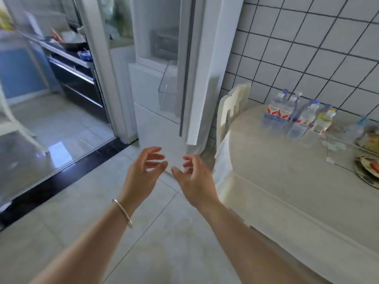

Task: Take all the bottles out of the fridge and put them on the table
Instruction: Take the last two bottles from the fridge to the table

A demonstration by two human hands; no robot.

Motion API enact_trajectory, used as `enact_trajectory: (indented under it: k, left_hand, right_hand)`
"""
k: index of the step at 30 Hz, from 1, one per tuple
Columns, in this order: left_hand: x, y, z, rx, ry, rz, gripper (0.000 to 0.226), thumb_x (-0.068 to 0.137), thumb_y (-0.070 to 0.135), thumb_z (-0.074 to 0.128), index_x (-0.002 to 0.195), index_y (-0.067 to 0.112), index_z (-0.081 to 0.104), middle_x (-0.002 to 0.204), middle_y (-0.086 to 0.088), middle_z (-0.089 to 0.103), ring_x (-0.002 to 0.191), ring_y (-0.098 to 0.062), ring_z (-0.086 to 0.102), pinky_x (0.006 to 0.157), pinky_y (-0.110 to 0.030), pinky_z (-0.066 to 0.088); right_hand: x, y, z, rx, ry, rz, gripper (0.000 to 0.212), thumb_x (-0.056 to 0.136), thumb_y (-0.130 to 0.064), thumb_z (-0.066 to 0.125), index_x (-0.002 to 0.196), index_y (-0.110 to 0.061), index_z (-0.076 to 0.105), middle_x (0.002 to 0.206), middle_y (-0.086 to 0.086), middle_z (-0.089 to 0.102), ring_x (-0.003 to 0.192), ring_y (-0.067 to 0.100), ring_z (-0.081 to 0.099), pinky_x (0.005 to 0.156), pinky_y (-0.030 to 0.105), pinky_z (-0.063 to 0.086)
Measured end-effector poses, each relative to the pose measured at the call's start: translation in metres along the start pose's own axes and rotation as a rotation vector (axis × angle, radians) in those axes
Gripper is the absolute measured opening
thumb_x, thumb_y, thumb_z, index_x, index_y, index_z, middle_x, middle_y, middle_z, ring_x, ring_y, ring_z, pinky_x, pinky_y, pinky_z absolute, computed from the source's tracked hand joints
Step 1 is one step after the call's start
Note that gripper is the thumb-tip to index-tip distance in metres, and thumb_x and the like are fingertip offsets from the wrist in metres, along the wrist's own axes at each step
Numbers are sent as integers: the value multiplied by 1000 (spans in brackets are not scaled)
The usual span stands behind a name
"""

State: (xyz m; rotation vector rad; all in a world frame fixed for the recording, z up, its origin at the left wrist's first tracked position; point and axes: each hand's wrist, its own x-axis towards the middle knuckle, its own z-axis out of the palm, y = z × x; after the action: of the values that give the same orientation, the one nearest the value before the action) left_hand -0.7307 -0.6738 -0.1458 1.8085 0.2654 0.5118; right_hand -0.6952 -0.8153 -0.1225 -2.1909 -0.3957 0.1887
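Several clear plastic water bottles point(295, 116) with red and blue labels stand grouped at the far side of the round white table point(272, 173), near the tiled wall. The white fridge point(155, 85) is ahead, its door point(203, 64) swung open edge-on towards me; a clear door bin point(167, 89) shows with no bottle visible in it. My left hand point(143, 171) and my right hand point(194, 179) are held out low in front of the fridge, fingers curled and apart, both holding nothing. A silver bangle sits on my left wrist.
A white chair point(231, 111) stands between the fridge door and the table. Plates with food point(369, 169) lie at the table's right edge. A glass sliding door point(51, 124) to the left leads into a kitchen with a stove and a pan.
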Motion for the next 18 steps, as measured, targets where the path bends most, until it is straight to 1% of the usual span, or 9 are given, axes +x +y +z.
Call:
enact_trajectory:
  k: [2,4,8,11,12,13,16,17,18]
  left_hand:
    - [12,-13,-27,-10,48,-23,37,84,12,67,98,43,53,97,12,66,89,-10,66,80,-25,51]
    - [30,-25,-51,-19,84,-46,36,85,12,66,98,43,53,98,12,66,91,-13,66,82,-31,51]
    - [87,-46,-91,-43,134,-79,33,87,15,65,98,44,54,100,11,65,91,-13,64,82,-35,51]
    - [142,-60,-116,-53,170,-92,30,88,14,63,99,41,55,99,7,65,94,-19,63,85,-40,50]
    - [163,-62,-124,-60,185,-95,28,88,13,62,103,36,56,99,6,64,94,-20,62,85,-40,50]
    - [185,-62,-131,-60,194,-95,25,89,13,61,107,30,56,99,5,64,94,-20,62,83,-36,51]
    - [245,-58,-149,-23,203,-89,26,91,15,58,116,19,53,98,9,62,89,-8,62,73,-20,48]
    - [264,-58,-154,-3,205,-81,25,92,16,57,116,20,53,97,11,62,88,-6,61,73,-19,48]
    - [283,-59,-159,8,202,-73,25,92,17,57,116,21,53,98,11,63,89,-7,62,74,-21,50]
  right_hand:
    - [10,-18,24,-66,-50,-57,47,87,-50,53,126,-28,41,122,-9,53,105,11,55,87,25,46]
    - [27,-34,47,-69,-70,-96,47,87,-49,54,126,-28,41,122,-9,53,104,10,55,86,27,48]
    - [84,-65,86,-44,-109,-111,46,86,-48,54,126,-27,41,119,-8,54,101,12,57,88,34,50]
    - [141,-92,112,-18,-111,-123,45,87,-44,56,125,-24,43,118,-4,55,100,15,58,89,36,49]
    - [163,-103,118,-17,-105,-126,45,87,-43,56,125,-23,43,119,-3,56,101,16,58,89,37,49]
    - [185,-115,123,-14,-100,-126,45,87,-42,56,125,-22,43,119,-3,56,102,17,57,90,37,49]
    - [245,-145,133,-9,-96,-117,45,88,-41,55,126,-22,43,118,-3,55,103,17,57,88,33,48]
    - [264,-154,136,1,-89,-109,45,88,-40,55,126,-21,43,116,-3,55,103,17,57,87,32,48]
    - [283,-162,138,28,-76,-90,44,87,-39,55,126,-21,44,114,-3,56,102,17,57,86,32,47]
